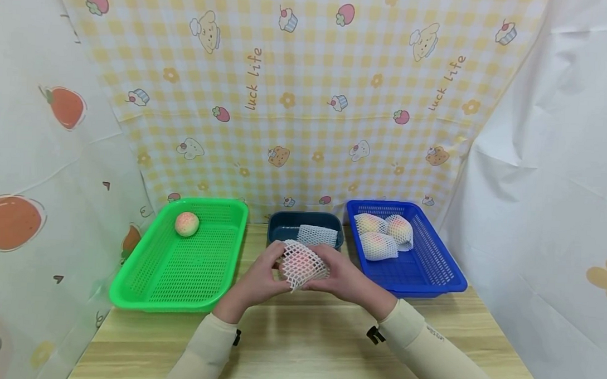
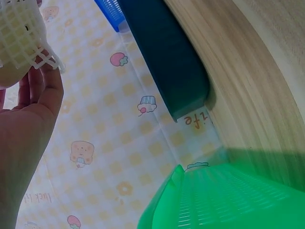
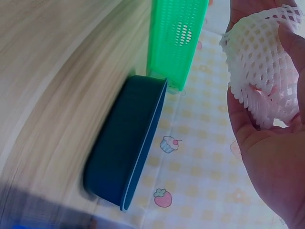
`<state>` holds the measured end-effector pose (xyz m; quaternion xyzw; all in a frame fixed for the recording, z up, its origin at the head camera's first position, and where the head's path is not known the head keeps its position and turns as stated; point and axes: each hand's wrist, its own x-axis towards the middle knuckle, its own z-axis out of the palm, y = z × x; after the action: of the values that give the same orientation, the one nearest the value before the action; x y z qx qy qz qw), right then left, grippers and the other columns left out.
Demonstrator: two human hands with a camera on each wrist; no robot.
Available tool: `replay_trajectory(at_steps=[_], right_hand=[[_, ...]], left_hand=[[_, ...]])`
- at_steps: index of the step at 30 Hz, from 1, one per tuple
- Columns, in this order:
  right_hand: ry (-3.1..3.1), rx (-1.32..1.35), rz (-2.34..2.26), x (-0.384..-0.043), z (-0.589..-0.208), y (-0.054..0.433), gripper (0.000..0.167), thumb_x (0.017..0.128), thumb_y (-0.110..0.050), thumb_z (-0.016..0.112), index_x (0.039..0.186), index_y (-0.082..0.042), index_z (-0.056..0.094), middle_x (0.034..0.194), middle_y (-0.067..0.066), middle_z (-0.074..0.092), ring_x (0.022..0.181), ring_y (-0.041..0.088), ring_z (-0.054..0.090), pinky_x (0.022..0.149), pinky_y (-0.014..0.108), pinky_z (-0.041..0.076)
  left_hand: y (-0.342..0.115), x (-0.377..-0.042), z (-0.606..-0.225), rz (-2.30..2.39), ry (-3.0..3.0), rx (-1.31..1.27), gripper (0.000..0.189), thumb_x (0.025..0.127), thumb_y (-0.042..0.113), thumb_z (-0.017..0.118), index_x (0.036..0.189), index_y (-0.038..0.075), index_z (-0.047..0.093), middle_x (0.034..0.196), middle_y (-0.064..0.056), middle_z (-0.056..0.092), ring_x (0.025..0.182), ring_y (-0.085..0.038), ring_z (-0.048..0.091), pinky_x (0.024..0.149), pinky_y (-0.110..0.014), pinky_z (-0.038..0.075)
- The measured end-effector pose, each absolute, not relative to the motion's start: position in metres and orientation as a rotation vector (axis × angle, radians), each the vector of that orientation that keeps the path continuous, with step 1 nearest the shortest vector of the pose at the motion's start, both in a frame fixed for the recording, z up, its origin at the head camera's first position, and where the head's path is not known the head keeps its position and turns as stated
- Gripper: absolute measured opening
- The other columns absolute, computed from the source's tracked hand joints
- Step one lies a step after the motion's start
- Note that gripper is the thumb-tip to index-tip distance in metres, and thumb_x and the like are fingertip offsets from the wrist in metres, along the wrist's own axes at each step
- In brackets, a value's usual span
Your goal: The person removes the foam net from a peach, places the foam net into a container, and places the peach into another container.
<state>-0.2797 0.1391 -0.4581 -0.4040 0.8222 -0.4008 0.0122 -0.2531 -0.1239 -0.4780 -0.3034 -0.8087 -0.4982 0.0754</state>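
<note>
In the head view, both hands hold a peach point(image 1: 303, 262) wrapped in a white foam net sleeve point(image 1: 293, 253), raised over the table in front of the dark teal bin. My left hand point(image 1: 257, 280) grips it from the left, fingers curled at the net's edge. From the right, my right hand point(image 1: 342, 274) grips the same peach, with its thumb on the near side. The right wrist view shows the net point(image 3: 259, 52) spread over the fruit between the two hands. Yellowish peach skin point(image 2: 12, 71) shows below the net in the left wrist view.
A green basket point(image 1: 176, 306) at left holds one bare peach point(image 1: 187, 224). Behind the hands, the teal bin point(image 1: 280, 232) contains white foam netting point(image 1: 318, 235). On the right, a blue basket point(image 1: 406, 275) holds several net-wrapped peaches point(image 1: 377, 246). Patterned cloth point(image 1: 305, 134) hangs behind.
</note>
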Motion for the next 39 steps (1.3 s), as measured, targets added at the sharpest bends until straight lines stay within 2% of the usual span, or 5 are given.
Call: replay_trajectory(at_steps=[5,10,23,30,39], right_hand=[[2.595,-1.281,-1.242,-0.2796,-0.4585,0.1406,0.069,0.093,-0.03,0.093,0.153,-0.02,0.061,0.144,-0.004,0.064,0.125,0.016,0.063,0.102,0.038,0.057],[2.634,-1.319,-1.238,-0.2787,-0.4563,0.141,0.064,0.093,-0.028,0.094,0.149,-0.018,0.064,0.14,-0.003,0.067,0.121,0.015,0.065,0.098,0.037,0.058],[2.731,-1.365,-1.228,-0.2779,-0.4512,0.1445,0.045,0.092,-0.024,0.094,0.131,-0.017,0.073,0.129,-0.001,0.067,0.109,0.015,0.065,0.088,0.034,0.06],[2.707,-1.367,-1.286,-0.2788,-0.4526,0.1452,0.038,0.095,-0.021,0.091,0.127,-0.017,0.073,0.125,-0.004,0.069,0.105,0.014,0.066,0.086,0.033,0.06],[2.694,-1.362,-1.293,-0.2787,-0.453,0.1463,0.023,0.101,-0.01,0.083,0.12,-0.017,0.072,0.109,-0.005,0.072,0.089,0.012,0.064,0.076,0.031,0.057]], left_hand=[[-0.1245,-0.2533,-0.4774,-1.479,-2.428,-0.907,0.065,0.077,0.005,0.083,0.138,0.015,0.063,0.131,-0.003,0.052,0.115,-0.02,0.057,0.093,-0.034,0.059],[-0.1249,-0.2513,-0.4759,-1.483,-2.413,-0.896,0.056,0.076,0.005,0.082,0.13,0.011,0.066,0.128,-0.006,0.051,0.113,-0.023,0.057,0.092,-0.039,0.059],[-0.1235,-0.2522,-0.4746,-1.458,-2.427,-0.855,0.063,0.081,0.005,0.084,0.14,0.012,0.066,0.132,-0.005,0.054,0.11,-0.021,0.058,0.09,-0.034,0.058],[-0.1242,-0.2525,-0.4745,-1.469,-2.445,-0.85,0.069,0.084,0.004,0.086,0.148,0.013,0.062,0.136,-0.004,0.061,0.113,-0.021,0.062,0.096,-0.04,0.059],[-0.1258,-0.249,-0.4713,-1.429,-2.495,-0.799,0.067,0.086,0.006,0.084,0.149,0.007,0.061,0.139,-0.006,0.063,0.115,-0.022,0.064,0.097,-0.039,0.06]])
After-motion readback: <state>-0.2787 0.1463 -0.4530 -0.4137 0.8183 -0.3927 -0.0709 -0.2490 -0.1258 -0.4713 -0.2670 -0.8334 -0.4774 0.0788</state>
